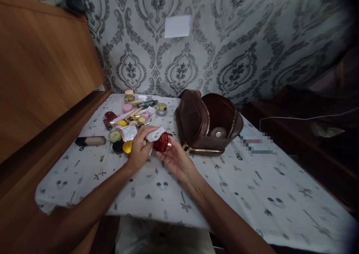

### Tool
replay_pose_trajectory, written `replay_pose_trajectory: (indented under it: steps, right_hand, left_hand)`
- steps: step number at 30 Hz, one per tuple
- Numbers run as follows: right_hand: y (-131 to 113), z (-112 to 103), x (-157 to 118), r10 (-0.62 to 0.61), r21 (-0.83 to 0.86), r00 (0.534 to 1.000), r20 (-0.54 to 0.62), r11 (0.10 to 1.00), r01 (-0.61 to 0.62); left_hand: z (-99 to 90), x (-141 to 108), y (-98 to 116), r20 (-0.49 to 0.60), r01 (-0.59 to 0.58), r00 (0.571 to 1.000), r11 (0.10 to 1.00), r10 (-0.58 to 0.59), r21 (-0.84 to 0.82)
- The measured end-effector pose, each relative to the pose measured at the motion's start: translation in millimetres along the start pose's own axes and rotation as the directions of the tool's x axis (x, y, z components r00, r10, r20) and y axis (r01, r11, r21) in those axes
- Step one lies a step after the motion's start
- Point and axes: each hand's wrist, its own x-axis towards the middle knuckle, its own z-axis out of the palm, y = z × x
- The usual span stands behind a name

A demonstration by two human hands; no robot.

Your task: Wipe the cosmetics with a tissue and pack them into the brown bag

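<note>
My right hand (178,158) is closed around a small dark red glass bottle (161,143) with gold-coloured lettering, tilted above the table. In my left hand (140,149) is a folded white wipe (155,134), pinched and pressed against the bottle's upper side. Just left of my left hand lie a yellow-gold round container (127,147), a black round lid (118,146) and a glittery silver compact (129,133). The open brown cosmetic bag (193,123) stands to the right of my hands, its zip parted and its inside dark.
Several cosmetics lie behind my left hand, among them a pink tube (148,112), a gold-lidded jar (161,109) and a dark red bottle (110,118). A foundation tube (91,141) lies far left. A wooden cabinet (45,70) borders the patterned tablecloth (252,205); a blurred packet (256,142) lies right.
</note>
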Motion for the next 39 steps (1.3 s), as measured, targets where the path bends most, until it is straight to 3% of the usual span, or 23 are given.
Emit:
replay_pose_trajectory:
  steps: [5, 12, 15, 20, 29, 34, 39]
  right_hand:
    - [-5.7, 1.9, 0.6, 0.076, 0.15, 0.995, -0.067, 0.986, -0.066]
    - [-11.3, -5.9, 3.7, 0.099, 0.206, 0.993, -0.062, 0.975, -0.085]
    - [-8.9, -8.3, 5.6, 0.096, 0.213, 0.993, -0.069, 0.974, -0.079]
    - [-4.6, -9.8, 6.8, 0.083, 0.11, 0.996, -0.042, 0.991, -0.078]
    - [-3.9, -0.5, -3.2, -0.045, -0.089, 0.995, 0.087, 0.995, 0.052]
    - [-1.0, -0.2, -4.5, -0.12, -0.095, 0.988, 0.094, 0.987, 0.129]
    - [2.0, -0.7, -2.5, -0.282, -0.19, 0.958, 0.059, 0.939, 0.288]
  left_hand:
    - [-1.5, 0.5, -4.4, 0.069, -0.05, 0.996, 0.998, 0.052, -0.028]
    - [-2.4, 1.8, -1.5, 0.075, -0.04, 0.997, 0.989, 0.029, 0.145]
    - [-3.7, 0.6, 7.5, 0.143, 0.019, 0.989, 0.982, -0.047, 0.19]
    - [-2.6, -3.1, 16.4, 0.209, 0.195, 0.954, 0.976, -0.212, 0.099]
    - [-1.2, 3.5, 1.0, -0.071, 0.274, 0.959, 0.962, -0.274, -0.011]
    - [-1.2, 7.1, -4.0, -0.015, 0.365, 0.93, 0.927, -0.368, -0.087]
    - [-3.2, 6.4, -3.4, 0.058, 0.393, 0.919, 0.903, -0.389, -0.172]
